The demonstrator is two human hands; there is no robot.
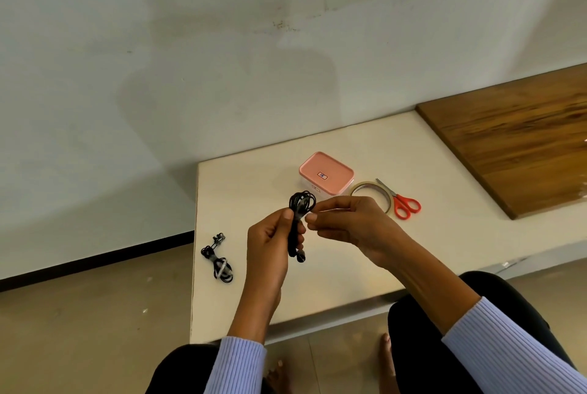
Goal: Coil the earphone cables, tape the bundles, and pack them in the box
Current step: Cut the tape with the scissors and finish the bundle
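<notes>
My left hand (pixel 270 247) grips a coiled black earphone bundle (pixel 300 203) upright above the white table (pixel 365 254), loops sticking out on top and an earbud hanging below. My right hand (pixel 352 225) pinches at the bundle's middle, where a strip of clear tape seems to run; the tape itself is hard to make out. A second coiled earphone bundle (pixel 219 262), with pale tape round it, lies on the table at the left. The box (pixel 327 173), clear with a pink lid on, stands behind my hands.
A roll of clear tape (pixel 370 192) lies right of the box, with red-handled scissors (pixel 401 203) beside it. A dark wooden board (pixel 521 146) covers the table's far right. The table's left edge drops to the floor. My knees and bare feet are below.
</notes>
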